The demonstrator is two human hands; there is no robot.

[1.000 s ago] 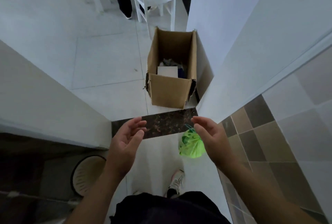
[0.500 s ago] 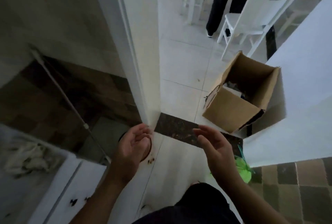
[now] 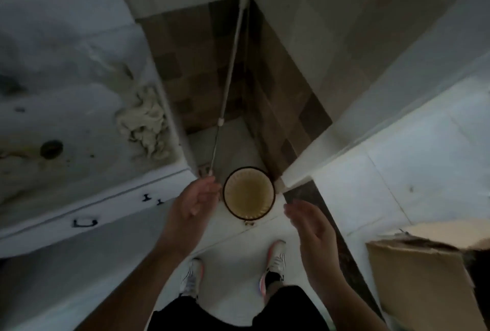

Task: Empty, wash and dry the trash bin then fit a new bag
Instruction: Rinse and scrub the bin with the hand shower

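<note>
A small round trash bin (image 3: 248, 192) with a dark rim and a bare yellowish inside stands on the floor in front of my feet, by the door frame. My left hand (image 3: 192, 202) hovers just left of its rim, fingers relaxed and holding nothing. My right hand (image 3: 309, 220) hovers to the right of the bin, palm turned inward, fingers straight and empty. Neither hand touches the bin. The green bag is out of view.
A mop handle (image 3: 230, 76) leans in the tiled corner behind the bin. A white sink counter (image 3: 69, 118) with a crumpled cloth (image 3: 144, 122) is at the left, cabinet drawers (image 3: 87, 220) below. A cardboard box (image 3: 421, 277) stands at the right. A white door frame (image 3: 299, 176) juts in beside the bin.
My view has swung left and down from the doorway and the box to the bin at my feet. Both hands stay raised and empty. The green bag has left the view.
</note>
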